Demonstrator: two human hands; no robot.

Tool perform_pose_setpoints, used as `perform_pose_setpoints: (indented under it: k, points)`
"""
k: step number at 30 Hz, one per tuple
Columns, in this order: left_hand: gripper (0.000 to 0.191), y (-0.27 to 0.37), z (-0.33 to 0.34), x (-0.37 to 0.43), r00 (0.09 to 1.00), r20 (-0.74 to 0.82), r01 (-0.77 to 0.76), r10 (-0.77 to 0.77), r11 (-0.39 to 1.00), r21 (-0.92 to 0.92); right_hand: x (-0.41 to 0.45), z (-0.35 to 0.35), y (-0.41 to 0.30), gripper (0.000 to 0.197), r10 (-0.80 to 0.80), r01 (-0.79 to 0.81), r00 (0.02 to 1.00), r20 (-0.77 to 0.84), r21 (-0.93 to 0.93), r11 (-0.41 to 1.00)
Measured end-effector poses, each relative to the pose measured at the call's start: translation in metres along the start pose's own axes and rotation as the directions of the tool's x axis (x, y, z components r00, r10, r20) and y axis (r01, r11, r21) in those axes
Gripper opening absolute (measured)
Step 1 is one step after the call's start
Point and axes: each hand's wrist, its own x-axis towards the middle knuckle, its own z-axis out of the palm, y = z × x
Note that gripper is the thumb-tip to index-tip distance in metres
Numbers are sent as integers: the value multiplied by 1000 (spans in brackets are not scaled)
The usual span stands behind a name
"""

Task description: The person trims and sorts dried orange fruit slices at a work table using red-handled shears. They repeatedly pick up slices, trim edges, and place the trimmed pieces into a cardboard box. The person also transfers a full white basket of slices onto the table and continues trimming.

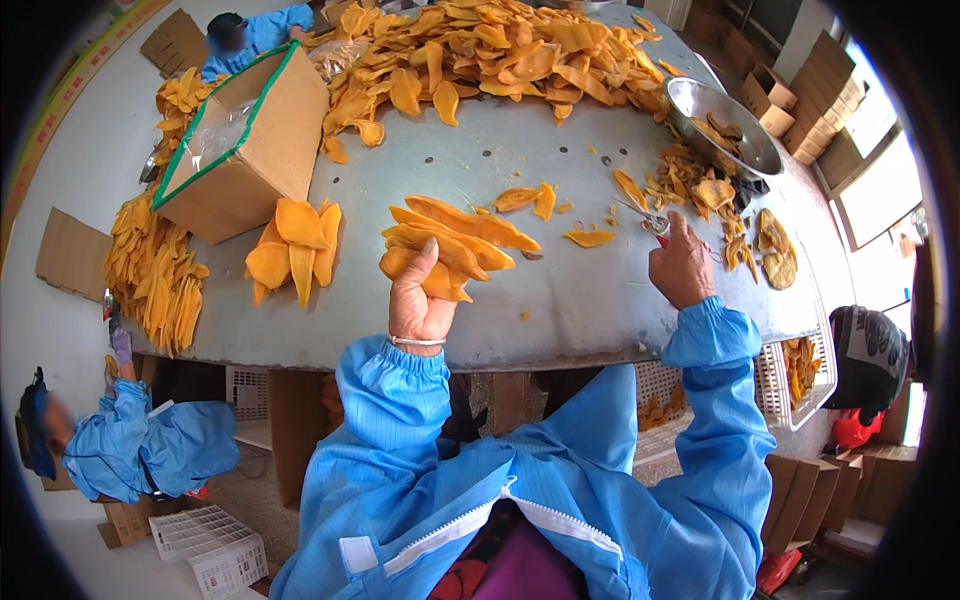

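Observation:
My left hand point(421, 304) grips a stack of dried mango slices point(450, 244) above the metal table point(555, 330), its thumb on top. My right hand point(681, 262) is closed around red-handled scissors point(660, 223), their blades pointing up and left towards a narrow orange slice point(631, 189). Between the hands a few small slices and scraps point(589, 238) lie on the metal. Left of my left hand rests a small fanned pile of slices point(296, 247). Trimmed scraps point(679, 176) and darker flat pieces point(778, 251) lie beyond and to the right of my right hand.
A large heap of slices point(510, 52) covers the far side. A cardboard box with green tape point(277, 142) stands left, beside more slices point(154, 277). A steel bowl point(757, 139) sits far right, a white plastic basket point(821, 375) below the right edge. Two co-workers in blue are at the left.

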Motion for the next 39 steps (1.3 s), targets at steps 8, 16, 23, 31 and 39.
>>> perform_pose_setpoints:
  k: [8, 16, 23, 31, 39]
  points:
    - [46, 11, 16, 14, 999, -30, -21, 19, 995, -96, 20, -25, 28, 49, -190, 168, 971, 149, 143, 975]
    - [47, 6, 40, 22, 995, -91, -71, 51, 969, -238, 28, -2, 10, 43, -237, 158, 946, 220, 323, 933]
    - [49, -11, 57, 29, 991, -72, -129, 112, 940, -316, -36, 25, -95, 55, -417, 419, 903, -108, 449, 790]
    - [49, -27, 63, 30, 993, -20, -116, 117, 932, -343, -37, 33, -135, 52, -325, 289, 944, -53, 606, 741]
    - [47, -31, 69, 33, 993, -41, -117, 110, 946, -304, -41, 32, -120, 28, -255, 71, 952, 170, 687, 723]
